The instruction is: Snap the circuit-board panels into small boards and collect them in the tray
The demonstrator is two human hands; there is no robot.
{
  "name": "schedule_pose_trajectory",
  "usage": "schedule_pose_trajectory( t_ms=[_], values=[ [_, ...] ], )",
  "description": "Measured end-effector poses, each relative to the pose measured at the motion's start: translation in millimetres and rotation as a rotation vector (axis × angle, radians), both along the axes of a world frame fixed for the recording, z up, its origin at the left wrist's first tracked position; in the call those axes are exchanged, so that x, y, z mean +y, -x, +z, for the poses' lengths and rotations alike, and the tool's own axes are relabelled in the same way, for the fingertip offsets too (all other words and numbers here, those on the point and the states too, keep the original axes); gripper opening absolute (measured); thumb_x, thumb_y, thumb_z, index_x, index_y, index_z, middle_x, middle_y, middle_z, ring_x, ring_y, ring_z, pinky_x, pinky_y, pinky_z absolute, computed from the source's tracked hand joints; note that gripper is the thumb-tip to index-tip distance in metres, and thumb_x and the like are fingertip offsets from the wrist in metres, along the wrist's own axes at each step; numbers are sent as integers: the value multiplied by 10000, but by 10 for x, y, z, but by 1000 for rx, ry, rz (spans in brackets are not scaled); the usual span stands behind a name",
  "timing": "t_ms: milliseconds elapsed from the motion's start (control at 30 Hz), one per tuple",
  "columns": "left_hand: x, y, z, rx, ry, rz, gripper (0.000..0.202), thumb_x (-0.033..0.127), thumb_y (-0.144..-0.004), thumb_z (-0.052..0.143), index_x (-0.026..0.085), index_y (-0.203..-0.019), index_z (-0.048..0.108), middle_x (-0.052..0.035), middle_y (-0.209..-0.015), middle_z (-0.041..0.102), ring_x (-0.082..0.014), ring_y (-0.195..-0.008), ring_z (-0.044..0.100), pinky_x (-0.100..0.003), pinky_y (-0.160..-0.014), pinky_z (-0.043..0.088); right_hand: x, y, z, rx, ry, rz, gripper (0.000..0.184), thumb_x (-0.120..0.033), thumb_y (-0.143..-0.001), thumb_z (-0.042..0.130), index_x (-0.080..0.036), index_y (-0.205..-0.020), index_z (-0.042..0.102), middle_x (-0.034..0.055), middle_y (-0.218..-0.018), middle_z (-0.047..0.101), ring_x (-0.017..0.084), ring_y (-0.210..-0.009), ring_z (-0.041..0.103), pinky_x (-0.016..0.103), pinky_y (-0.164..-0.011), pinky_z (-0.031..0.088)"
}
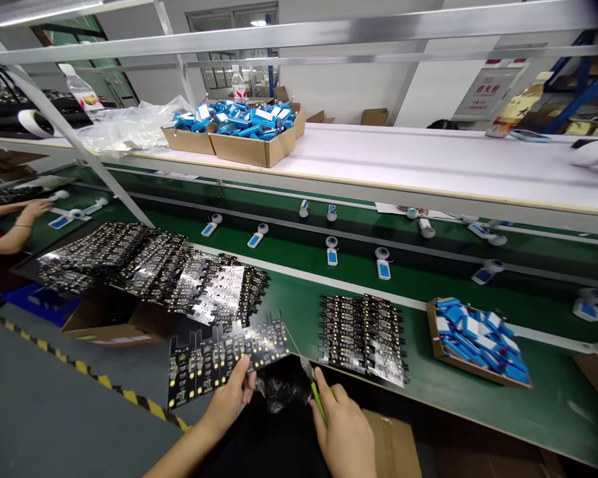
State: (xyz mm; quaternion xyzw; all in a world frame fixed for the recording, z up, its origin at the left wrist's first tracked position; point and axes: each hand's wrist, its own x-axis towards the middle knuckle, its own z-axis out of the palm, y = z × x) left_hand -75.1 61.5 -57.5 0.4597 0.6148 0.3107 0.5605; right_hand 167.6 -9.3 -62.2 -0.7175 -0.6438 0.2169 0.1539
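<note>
My left hand (232,395) grips the lower right edge of a black circuit board panel (219,358), held tilted over the near edge of the green bench. My right hand (341,431) is closed round a thin green-handled tool (315,392) whose metal tip points up toward the panel's corner. Under both hands lies a dark crumpled bag (279,392). A neat stack of the same black boards (363,338) rests on the bench just beyond my right hand. A long fanned pile of board panels (149,269) spreads to the left.
A shallow cardboard tray of blue batteries (478,342) sits at right. Small blue-and-white devices (383,263) ride the green conveyor. Boxes of blue parts (252,133) stand on the white shelf above. Another person's hand (32,211) works at far left. Cardboard boxes (109,325) lie below.
</note>
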Motion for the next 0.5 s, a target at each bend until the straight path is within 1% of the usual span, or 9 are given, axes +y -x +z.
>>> schedule_pose_trajectory(
  t_ms=[67, 133, 200, 267, 333, 400, 433, 467, 500],
  values=[
    [225, 252, -87, 154, -75, 72, 383, 635, -749, 585, 265, -681, 654, -23, -608, 658, -257, -719, 640, -344, -743, 501, 7, 16, -156, -94, 80, 39, 518, -293, -880, 476, -312, -1397, 462, 95, -994, 669, 263, -822, 671, 376, -729, 527],
    [556, 531, -158, 256, -232, 146, 323, 542, -662, 718, 254, -804, 680, -60, -796, 718, -304, -943, 640, -372, -867, 487, -5, 0, -348, -78, 161, 69, 535, -267, -819, 553, -313, -1351, 521, 90, -1015, 690, 262, -878, 683, 357, -772, 527],
    [958, 798, -192, 279, -337, 134, 381, 496, -640, 727, 225, -898, 658, -84, -930, 721, -313, -1024, 622, -381, -917, 478, -41, -54, -532, -83, 213, 53, 536, -258, -794, 574, -307, -1327, 548, 95, -1017, 709, 270, -907, 690, 363, -791, 528],
    [1379, 1024, -178, 321, -351, 150, 414, 468, -701, 652, 188, -1002, 607, -106, -968, 703, -310, -1009, 630, -398, -919, 479, -97, -137, -671, -112, 221, 35, 552, -241, -790, 561, -309, -1337, 536, 101, -1017, 719, 281, -901, 696, 374, -770, 535],
    [1770, 1176, -129, 405, -346, 172, 493, 371, -694, 657, 138, -1114, 547, -151, -1054, 669, -343, -1080, 595, -452, -976, 435, -169, -230, -759, -138, 222, 31, 582, -220, -769, 566, -309, -1343, 530, 108, -1027, 723, 287, -889, 701, 374, -752, 537],
    [2091, 1192, -85, 507, -352, 174, 604, 265, -655, 691, 86, -1197, 495, -222, -1227, 574, -405, -1252, 453, -527, -1064, 320, -260, -311, -820, -135, 242, 18, 615, -218, -743, 591, -322, -1346, 524, 107, -1036, 724, 285, -880, 704, 359, -742, 538],
    [2214, 1125, -83, 551, -358, 157, 625, 229, -650, 698, 72, -1216, 484, -246, -1305, 511, -420, -1322, 360, -547, -1095, 261, -312, -342, -851, -131, 254, 0, 620, -222, -736, 601, -333, -1341, 528, 104, -1032, 724, 283, -873, 706, 353, -736, 539],
    [2305, 997, -102, 584, -366, 122, 606, 212, -666, 697, 68, -1217, 490, -252, -1357, 461, -417, -1364, 291, -552, -1113, 222, -367, -365, -885, -128, 263, -29, 614, -224, -734, 607, -345, -1331, 536, 100, -1023, 724, 282, -865, 708, 350, -727, 540],
    [2360, 805, -147, 605, -369, 67, 549, 211, -701, 689, 79, -1203, 511, -236, -1379, 447, -397, -1379, 271, -548, -1121, 214, -423, -380, -925, -129, 266, -64, 600, -222, -736, 609, -355, -1317, 549, 98, -1016, 723, 282, -859, 709, 351, -719, 541]
  ],
)
